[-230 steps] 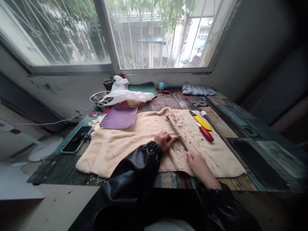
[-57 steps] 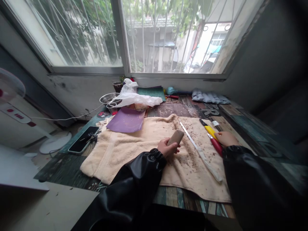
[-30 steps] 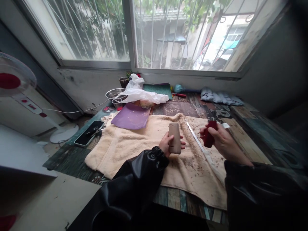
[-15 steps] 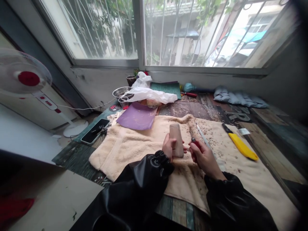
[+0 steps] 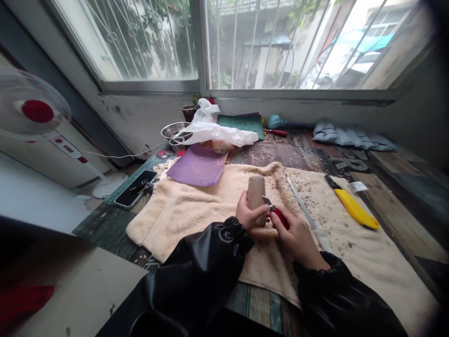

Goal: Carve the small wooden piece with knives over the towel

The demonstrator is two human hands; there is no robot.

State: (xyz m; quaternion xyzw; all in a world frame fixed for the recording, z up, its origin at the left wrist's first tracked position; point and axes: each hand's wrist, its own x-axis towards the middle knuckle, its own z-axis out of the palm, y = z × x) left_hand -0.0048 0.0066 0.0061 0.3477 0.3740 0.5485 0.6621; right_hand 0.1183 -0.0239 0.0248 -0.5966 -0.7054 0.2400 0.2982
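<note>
My left hand [image 5: 248, 213] is closed around a wooden block [image 5: 256, 192] with rounded edges, held upright above a cream towel [image 5: 196, 201]. In my right hand [image 5: 296, 234] is a carving knife [image 5: 279, 217] with a red handle and a short metal blade. The blade's tip lies at the block's right side, and my left thumb is close to the handle's front end. To the right of my hands a thin file-like strip [image 5: 300, 201] and a yellow-handled cutter [image 5: 356, 208] lie on the towel. Wood shavings are scattered around them.
A purple sheet [image 5: 198, 166] lies at the towel's back left, beside a white plastic bag [image 5: 228, 134] and a metal bowl [image 5: 171, 131]. A phone [image 5: 136, 188] with keys on it rests near the table's left edge. A fan [image 5: 38, 110] stands at left.
The knife has come left, its blade turning from pointing away to lying against the block. The block is tilted slightly differently in my left hand. The view has shifted a little.
</note>
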